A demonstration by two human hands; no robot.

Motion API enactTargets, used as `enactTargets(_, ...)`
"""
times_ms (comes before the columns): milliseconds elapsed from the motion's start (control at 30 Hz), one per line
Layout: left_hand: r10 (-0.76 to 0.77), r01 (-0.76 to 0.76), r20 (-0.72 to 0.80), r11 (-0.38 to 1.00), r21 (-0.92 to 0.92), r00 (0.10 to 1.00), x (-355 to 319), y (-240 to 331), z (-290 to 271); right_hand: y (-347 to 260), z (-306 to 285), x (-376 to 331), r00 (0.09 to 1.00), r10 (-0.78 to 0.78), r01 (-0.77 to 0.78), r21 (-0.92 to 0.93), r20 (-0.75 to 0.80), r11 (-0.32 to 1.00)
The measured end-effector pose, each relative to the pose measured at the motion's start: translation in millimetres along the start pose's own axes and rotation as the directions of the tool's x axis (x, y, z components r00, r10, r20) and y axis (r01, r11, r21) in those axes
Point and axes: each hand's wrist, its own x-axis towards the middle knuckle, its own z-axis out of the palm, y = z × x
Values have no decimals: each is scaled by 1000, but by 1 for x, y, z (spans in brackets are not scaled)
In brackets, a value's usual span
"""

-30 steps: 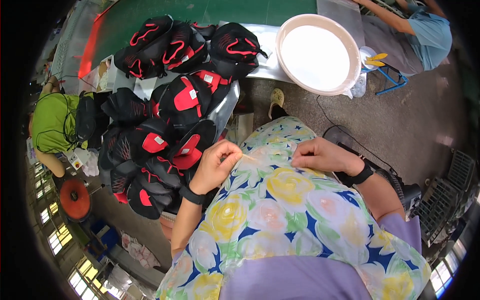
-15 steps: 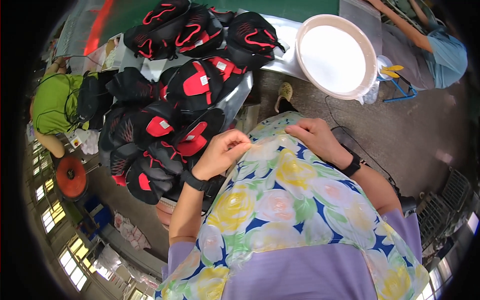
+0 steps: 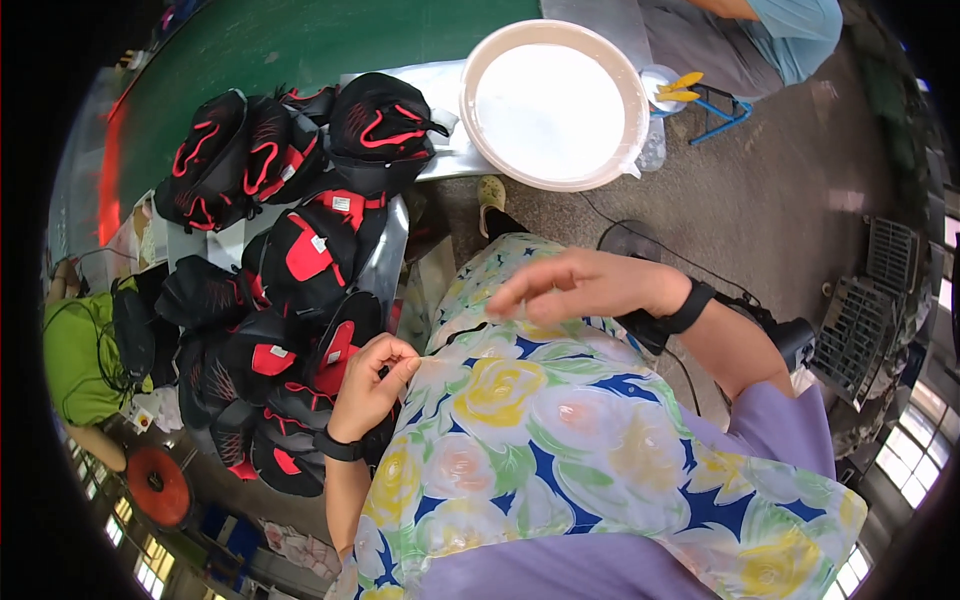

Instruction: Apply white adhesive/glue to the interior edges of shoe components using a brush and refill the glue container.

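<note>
Concrete flooring (image 3: 790, 200) surrounds the seated worker. Left hand (image 3: 368, 388) pinches the floral apron (image 3: 560, 450) edge on the lap; right hand (image 3: 580, 288) hovers half-open above it. Risk: fabric slips if the pinch loosens, or snags nearby black-red bags (image 3: 270, 340).

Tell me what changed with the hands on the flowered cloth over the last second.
The right hand has lifted off the flowered cloth and spread away from the left hand, its fingers now loosely extended. The left hand stays pinching the cloth's edge. The pile of black and red bags and the round white basin stay as they were.
</note>
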Motion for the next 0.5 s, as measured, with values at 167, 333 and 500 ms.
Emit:
enactTargets(167, 38, -38, -16, 999, -20, 999, 11, 1, 1, -10, -2, -28, 996, -73, 60, 234, 44, 970)
enactTargets(333, 24, -25, -44, 999, -26, 999, 11, 2, 2, -47, -4, -53, 970, -148, 181, -172, 191, 968)
enactTargets(500, 14, -10, -51, 998, 68, 999, 8, -8, 6, -57, 15, -71, 990, -63, 105, -372, 123, 922)
